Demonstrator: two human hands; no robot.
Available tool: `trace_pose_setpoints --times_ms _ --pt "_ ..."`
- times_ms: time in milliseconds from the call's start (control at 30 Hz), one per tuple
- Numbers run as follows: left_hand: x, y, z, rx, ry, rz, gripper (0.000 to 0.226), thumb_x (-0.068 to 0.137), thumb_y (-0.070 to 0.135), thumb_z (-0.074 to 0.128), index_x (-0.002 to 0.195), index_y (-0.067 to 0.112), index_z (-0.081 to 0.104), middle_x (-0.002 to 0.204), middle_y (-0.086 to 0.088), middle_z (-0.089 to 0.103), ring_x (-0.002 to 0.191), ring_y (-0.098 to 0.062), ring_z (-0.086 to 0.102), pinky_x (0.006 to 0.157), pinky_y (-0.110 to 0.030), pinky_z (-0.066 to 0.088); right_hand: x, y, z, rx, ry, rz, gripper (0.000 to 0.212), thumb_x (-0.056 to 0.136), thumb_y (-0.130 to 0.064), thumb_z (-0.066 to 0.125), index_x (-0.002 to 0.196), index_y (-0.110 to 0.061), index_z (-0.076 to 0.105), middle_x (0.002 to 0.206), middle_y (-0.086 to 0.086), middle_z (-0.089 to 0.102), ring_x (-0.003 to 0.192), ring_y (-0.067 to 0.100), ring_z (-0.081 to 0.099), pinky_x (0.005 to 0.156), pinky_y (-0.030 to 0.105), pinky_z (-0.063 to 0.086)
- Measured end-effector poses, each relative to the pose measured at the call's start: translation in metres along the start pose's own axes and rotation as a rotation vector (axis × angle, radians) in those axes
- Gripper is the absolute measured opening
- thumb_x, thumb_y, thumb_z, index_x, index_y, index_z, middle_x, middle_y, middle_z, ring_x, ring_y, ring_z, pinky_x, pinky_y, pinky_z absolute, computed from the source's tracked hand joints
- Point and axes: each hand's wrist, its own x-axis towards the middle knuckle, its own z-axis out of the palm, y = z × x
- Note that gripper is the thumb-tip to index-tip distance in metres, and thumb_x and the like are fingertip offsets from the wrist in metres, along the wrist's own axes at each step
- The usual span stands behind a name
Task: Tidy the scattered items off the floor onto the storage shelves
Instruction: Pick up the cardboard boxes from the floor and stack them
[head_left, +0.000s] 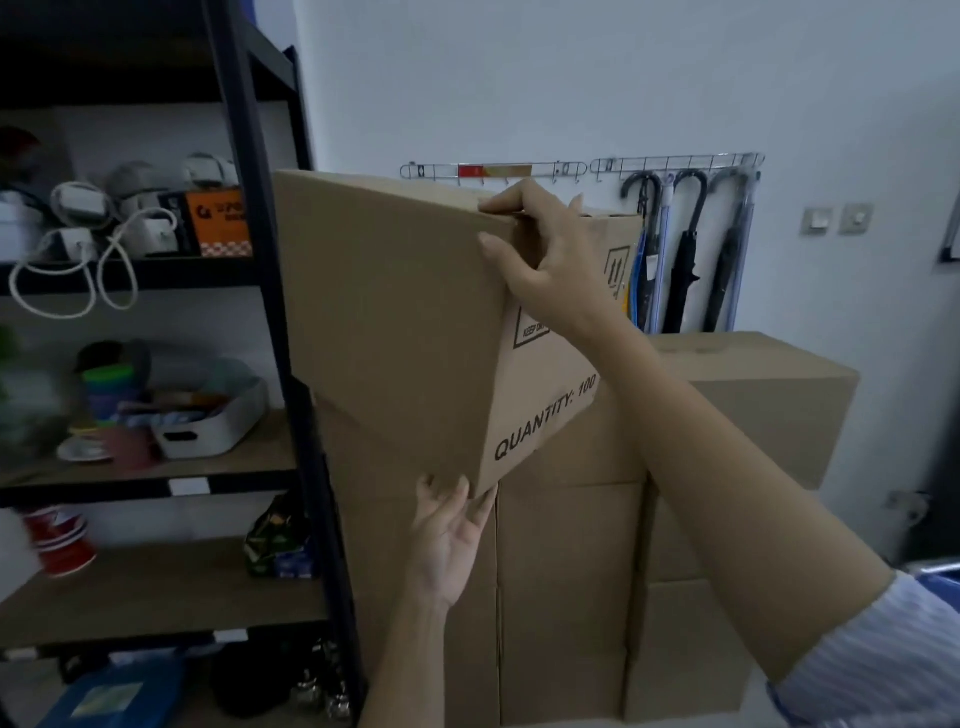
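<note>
Holding one cardboard box (395, 322) tilted on edge, we keep it raised in front of the stack of cartons (571, 561) that fills the frame from 5 to 6 o'clock, just right of the black shelving unit (270, 312) at 9 o'clock. Our right hand (540, 260) grips the box's upper corner toward 12 o'clock, fingers curled over the top edge and thumb pressed on the near face, which we judge steadies the tilt. Our left hand (449, 535) lies under the lowest corner at 6 o'clock, palm up and fingers straight, touching and bearing the weight and not clasping. This two-point hold suits a bulky, probably light carton being turned for placing; whether it goes to a shelf or the stack we cannot tell. Item: plain brown corrugated box, closed, faces unmarked except the side panel printed "QUANTITY: 100", a "KEEP DRY" mark and an arrows-up symbol; edges crisp, no visible damage. Also noted: a white bin (213, 426) of oddments on the middle shelf at 8 o'clock; umbrellas (685, 260) on wall hooks at 2 o'clock.
</note>
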Motion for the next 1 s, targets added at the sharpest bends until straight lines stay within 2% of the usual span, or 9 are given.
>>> trace_pose_setpoints --times_ms 67,133,200,333,433,600,733,833,1000 --pt "0.031 0.007 -0.001 0.047 -0.007 0.006 0.048 0.087 -0.003 0.060 0.128 0.017 0.046 0.129 -0.015 0.060 0.126 -0.031 0.055 0.113 -0.051 0.034 0.019 0.021 0.012 0.044 0.017 0.028 0.017 0.088 -0.026 0.059 0.104 -0.023 0.060 0.098 -0.022 0.061 0.098 0.004 0.057 0.109 0.061 0.030" --pt "0.058 0.012 -0.005 0.084 -0.002 0.013 0.054 0.085 -0.005 0.064 0.130 0.016 0.043 0.128 -0.015 0.060 0.126 -0.031 0.054 0.111 -0.047 0.038 0.033 0.044 0.023 0.072 0.013 0.085 0.016 0.090 -0.021 0.056 0.105 -0.020 0.060 0.097 -0.020 0.060 0.092 0.002 0.055 0.098 0.042 0.044" --pt "0.081 0.015 -0.012 0.122 0.020 0.011 0.056 0.084 -0.007 0.062 0.131 0.015 0.040 0.131 -0.016 0.058 0.127 -0.029 0.054 0.108 -0.042 0.043 0.043 0.068 0.033 0.089 -0.001 0.129 0.017 0.094 -0.009 0.050 0.107 -0.012 0.060 0.102 -0.010 0.063 0.091 -0.001 0.054 0.086 0.022 0.045" --pt "0.110 -0.001 -0.034 0.250 0.120 -0.007 0.050 0.087 -0.014 0.057 0.125 0.011 0.035 0.121 -0.013 0.060 0.114 -0.022 0.058 0.097 -0.027 0.049 0.050 0.104 0.061 0.074 -0.081 0.149 0.020 0.097 -0.004 0.043 0.107 -0.010 0.058 0.111 0.000 0.064 0.109 0.012 0.058 0.096 0.029 0.047" --pt "0.134 -0.019 -0.037 0.372 0.177 -0.035 0.048 0.086 -0.012 0.062 0.118 0.009 0.033 0.118 -0.007 0.060 0.105 -0.013 0.061 0.087 -0.020 0.052 0.057 0.119 0.081 0.039 -0.134 0.085 0.025 0.098 -0.001 0.040 0.114 -0.007 0.058 0.109 -0.002 0.061 0.104 0.009 0.056 0.093 0.016 0.042" --pt "0.192 -0.014 -0.051 0.519 0.422 -0.041 0.083 0.085 0.008 0.073 0.147 0.018 0.018 0.146 -0.005 0.044 0.123 -0.020 0.054 0.108 -0.038 0.040 0.058 0.164 0.096 0.060 -0.089 0.138 0.036 0.098 0.003 0.036 0.122 -0.006 0.061 0.120 0.002 0.062 0.114 0.008 0.053 0.095 0.002 0.033" --pt "0.218 0.020 -0.055 0.606 0.509 -0.010 0.101 0.083 0.024 0.076 0.153 0.011 0.004 0.150 -0.001 0.032 0.129 -0.026 0.050 0.111 -0.045 0.038 0.071 0.207 0.104 0.058 -0.102 0.099 0.039 0.098 -0.003 0.034 0.124 -0.011 0.062 0.127 0.004 0.058 0.129 0.017 0.045 0.108 0.017 0.032" --pt "0.234 0.056 -0.060 0.752 0.634 0.126 0.133 0.067 0.044 0.087 0.152 0.033 -0.015 0.162 -0.001 0.012 0.138 -0.022 0.040 0.114 -0.048 0.033 0.091 0.240 0.113 0.068 -0.135 0.083 0.031 0.096 -0.021 0.049 0.125 -0.019 0.057 0.133 0.000 0.047 0.140 0.022 0.030 0.117 0.035 0.027" --pt "0.268 0.101 -0.059 0.993 0.686 0.147 0.153 0.034 0.072 0.088 0.150 0.047 -0.011 0.163 0.005 -0.013 0.144 -0.026 0.029 0.111 -0.052 0.036 0.115 0.282 0.144 0.036 -0.180 0.054 0.070 0.070 -0.052 0.079 0.129 -0.033 0.046 0.149 -0.002 0.019 0.138 0.024 0.027 0.112 0.046 0.035"
